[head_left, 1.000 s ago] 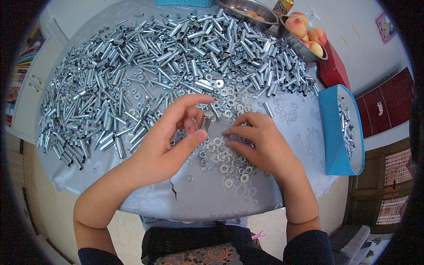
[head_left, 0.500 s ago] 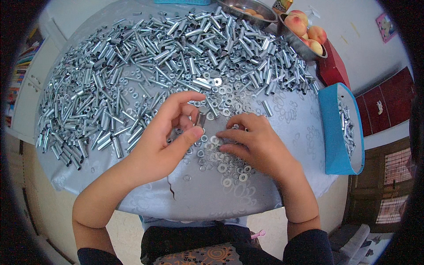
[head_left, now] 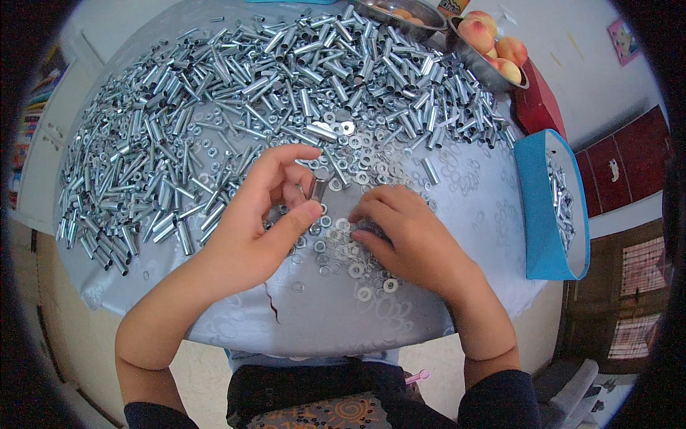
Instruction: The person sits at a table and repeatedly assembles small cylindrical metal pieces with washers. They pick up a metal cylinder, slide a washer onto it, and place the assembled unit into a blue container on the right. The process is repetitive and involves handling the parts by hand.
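Observation:
My left hand is closed round a short shiny metal tube, pinched upright between thumb and fingers. My right hand hovers low over a loose patch of flat washers, palm down. Its fingers are bent, with the thumb and forefinger apart at the washers. Part of that patch is hidden under the right hand. Small nuts and rings lie between the two hands. Behind them spreads a big heap of metal tubes and bolts.
A blue fabric bin with metal bolts stands at the right edge of the table. At the back right are a steel bowl of peaches, another steel bowl and a red box. A dark wavy strand lies near the front.
The whole view has shifted slightly. My right thumb and fingers have curled in a little at the washers; my left hand keeps its hold on the tube.

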A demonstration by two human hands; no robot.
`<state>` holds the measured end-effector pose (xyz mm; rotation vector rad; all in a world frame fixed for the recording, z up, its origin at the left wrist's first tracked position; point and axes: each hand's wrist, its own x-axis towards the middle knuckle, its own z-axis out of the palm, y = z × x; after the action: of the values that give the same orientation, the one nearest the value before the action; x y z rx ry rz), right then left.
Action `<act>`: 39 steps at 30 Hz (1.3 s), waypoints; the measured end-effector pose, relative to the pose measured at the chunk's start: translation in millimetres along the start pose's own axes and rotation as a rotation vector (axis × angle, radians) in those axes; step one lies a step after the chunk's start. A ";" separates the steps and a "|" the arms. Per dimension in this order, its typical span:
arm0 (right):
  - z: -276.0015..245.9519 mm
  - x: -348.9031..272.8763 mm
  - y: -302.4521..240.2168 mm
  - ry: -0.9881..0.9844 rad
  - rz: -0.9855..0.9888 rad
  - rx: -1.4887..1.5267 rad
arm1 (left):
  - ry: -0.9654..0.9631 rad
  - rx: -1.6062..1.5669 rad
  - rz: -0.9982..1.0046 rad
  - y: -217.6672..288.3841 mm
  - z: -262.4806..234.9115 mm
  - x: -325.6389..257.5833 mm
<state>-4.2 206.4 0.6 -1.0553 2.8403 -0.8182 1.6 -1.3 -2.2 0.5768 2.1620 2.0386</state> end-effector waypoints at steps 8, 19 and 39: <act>0.0 -0.4 0.4 -0.006 0.005 -0.023 | 0.006 -0.011 0.006 0.9 0.7 1.6; -5.2 0.1 2.8 0.021 -0.049 -0.017 | 0.006 0.015 0.026 1.5 -0.2 0.7; 5.6 -0.2 -6.2 0.101 0.114 0.027 | 0.018 -0.049 -0.010 0.5 2.9 -0.2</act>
<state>0.7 200.0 -1.4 -0.8640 2.9299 -0.9228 2.8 1.4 -2.0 0.5424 2.1140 2.0936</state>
